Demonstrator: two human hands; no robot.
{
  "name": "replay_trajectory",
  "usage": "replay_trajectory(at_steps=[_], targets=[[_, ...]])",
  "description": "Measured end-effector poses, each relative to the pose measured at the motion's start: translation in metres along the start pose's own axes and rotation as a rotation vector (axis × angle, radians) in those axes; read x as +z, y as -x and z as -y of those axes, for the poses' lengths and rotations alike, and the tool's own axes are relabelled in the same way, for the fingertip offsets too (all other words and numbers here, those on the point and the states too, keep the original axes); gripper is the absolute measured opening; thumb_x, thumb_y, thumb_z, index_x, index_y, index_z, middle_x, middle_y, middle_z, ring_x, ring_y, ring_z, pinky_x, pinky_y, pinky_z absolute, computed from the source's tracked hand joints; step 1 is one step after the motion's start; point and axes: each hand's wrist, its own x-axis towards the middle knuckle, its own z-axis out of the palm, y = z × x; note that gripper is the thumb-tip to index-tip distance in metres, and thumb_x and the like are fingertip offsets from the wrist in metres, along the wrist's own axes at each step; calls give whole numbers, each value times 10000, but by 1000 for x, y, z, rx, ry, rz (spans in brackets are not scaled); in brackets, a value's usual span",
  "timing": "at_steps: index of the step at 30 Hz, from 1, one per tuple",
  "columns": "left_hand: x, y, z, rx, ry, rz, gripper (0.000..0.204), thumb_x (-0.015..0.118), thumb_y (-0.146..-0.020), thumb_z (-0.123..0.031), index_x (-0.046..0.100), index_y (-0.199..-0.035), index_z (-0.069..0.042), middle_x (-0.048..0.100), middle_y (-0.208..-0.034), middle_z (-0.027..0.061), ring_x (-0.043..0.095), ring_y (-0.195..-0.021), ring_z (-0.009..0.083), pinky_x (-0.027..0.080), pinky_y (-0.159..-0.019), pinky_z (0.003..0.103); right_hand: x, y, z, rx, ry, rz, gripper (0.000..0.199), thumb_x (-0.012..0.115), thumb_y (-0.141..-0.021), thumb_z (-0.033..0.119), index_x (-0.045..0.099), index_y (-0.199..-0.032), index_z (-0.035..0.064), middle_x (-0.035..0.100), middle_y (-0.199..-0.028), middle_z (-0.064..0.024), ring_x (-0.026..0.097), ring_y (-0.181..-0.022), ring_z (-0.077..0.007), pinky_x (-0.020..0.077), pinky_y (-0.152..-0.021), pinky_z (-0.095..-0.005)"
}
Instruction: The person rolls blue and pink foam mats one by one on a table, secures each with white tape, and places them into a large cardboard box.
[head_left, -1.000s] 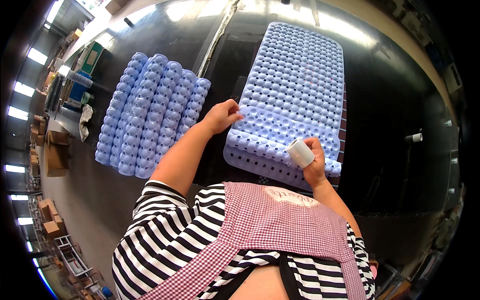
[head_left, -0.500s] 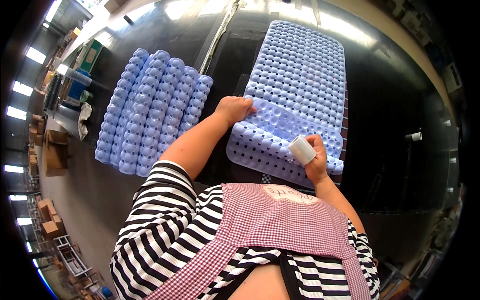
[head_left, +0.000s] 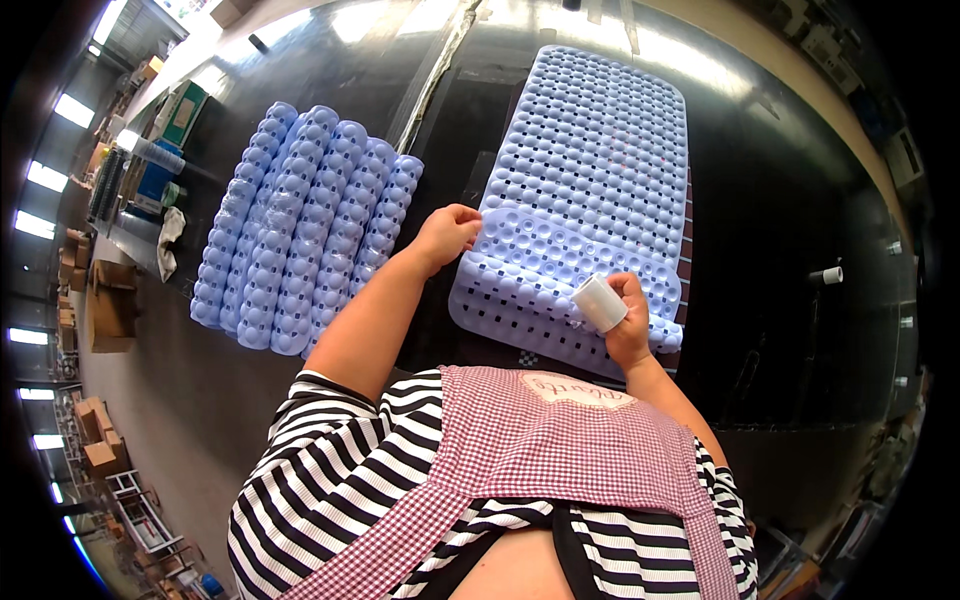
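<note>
While the right hand [head_left: 628, 322] keeps to the mat's near side, fingers wrapped firmly around a pale roll of film [head_left: 601, 303], look left: there's the left hand [head_left: 446, 240], right at the mat's left edge! Its fingers are bent and close together; whether they pinch that edge, one cannot tell. The blue bubbled mat [head_left: 600, 140] lies on the dark table [head_left: 770, 340], far stretch flat, near part folded over itself. And off to its left, rolled-up blue mats [head_left: 300, 230] line up side by side!
</note>
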Motion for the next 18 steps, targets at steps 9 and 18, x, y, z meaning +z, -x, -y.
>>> replay_trajectory(at_steps=[9,18], targets=[[7,-4,-6,149,-464,127,202,686,-960,-126,712,-1089,27,749,-974,127,690,-891,189,540,-839,339,2,2,0,-22,48,7,195,665,-967,96,529,-1101,61,657,-968,-42,633,-857,-97,529,-751,-248],[17,-6,-4,278,-726,-13,337,600,-1010,-306,699,-997,16,717,-977,250,680,-968,430,520,-850,477,6,3,1,-64,100,-7,194,676,-972,89,526,-1089,46,672,-948,-62,649,-842,-105,535,-726,-254]])
